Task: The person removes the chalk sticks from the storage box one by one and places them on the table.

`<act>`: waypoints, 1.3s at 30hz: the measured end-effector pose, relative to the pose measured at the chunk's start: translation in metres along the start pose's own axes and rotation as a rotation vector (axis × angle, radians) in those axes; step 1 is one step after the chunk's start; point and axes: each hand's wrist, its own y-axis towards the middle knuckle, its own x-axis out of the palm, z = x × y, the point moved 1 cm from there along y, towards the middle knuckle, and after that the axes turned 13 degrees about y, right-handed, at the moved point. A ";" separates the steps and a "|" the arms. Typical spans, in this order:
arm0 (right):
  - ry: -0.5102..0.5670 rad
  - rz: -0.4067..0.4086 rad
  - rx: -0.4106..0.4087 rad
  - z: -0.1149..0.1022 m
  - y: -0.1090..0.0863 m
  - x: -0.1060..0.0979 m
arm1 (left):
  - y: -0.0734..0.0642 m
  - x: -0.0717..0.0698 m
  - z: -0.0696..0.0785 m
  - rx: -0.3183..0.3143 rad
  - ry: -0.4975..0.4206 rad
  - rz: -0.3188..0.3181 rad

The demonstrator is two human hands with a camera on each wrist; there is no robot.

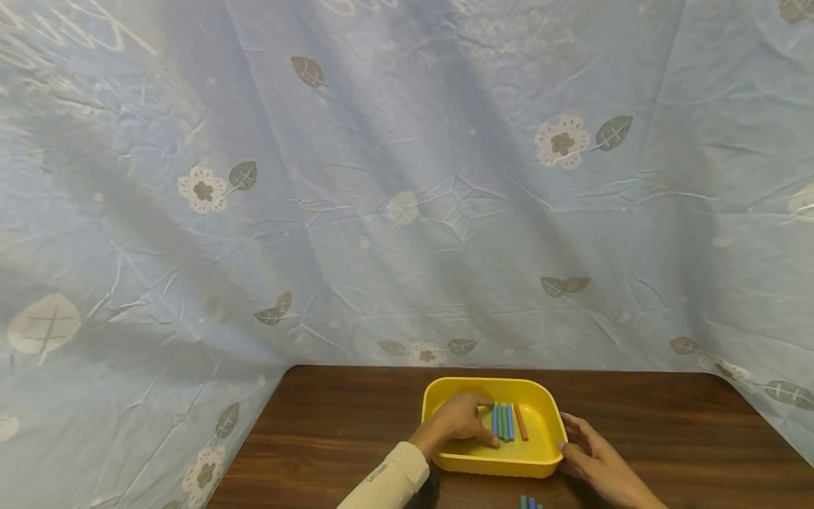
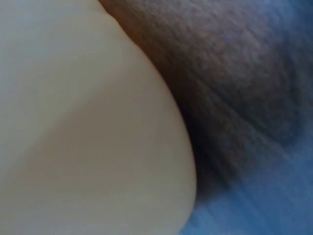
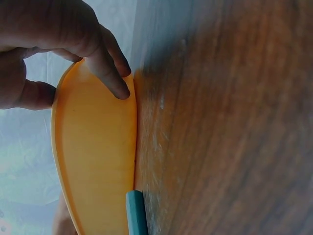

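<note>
A shallow yellow plastic tray [image 1: 496,466] stands on the table. Inside it, a blue stick [image 1: 494,418], a green stick [image 1: 505,423], another blue stick [image 1: 510,423] and an orange-red stick [image 1: 521,423] lie roughly side by side, chalk-like in look. My left hand [image 1: 459,418] reaches over the near left rim, thumb and a finger pinching the leftmost blue stick by its two ends. In the left wrist view, a cream sleeve [image 2: 88,127] covers most of the picture. My right hand [image 1: 591,452] grips the tray's right side, thumb at the rim and fingers along the outer wall.
More green and blue sticks [image 1: 531,503] lie in front of the tray at the bottom edge. A dark object [image 1: 427,489] is partly hidden beside the left sleeve. Behind the brown wooden table [image 1: 343,410] hangs a pale blue leaf-patterned cloth [image 1: 445,177].
</note>
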 end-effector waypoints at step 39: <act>-0.016 0.104 0.116 -0.013 -0.004 0.007 | -0.047 -0.050 -0.001 0.091 -0.303 0.097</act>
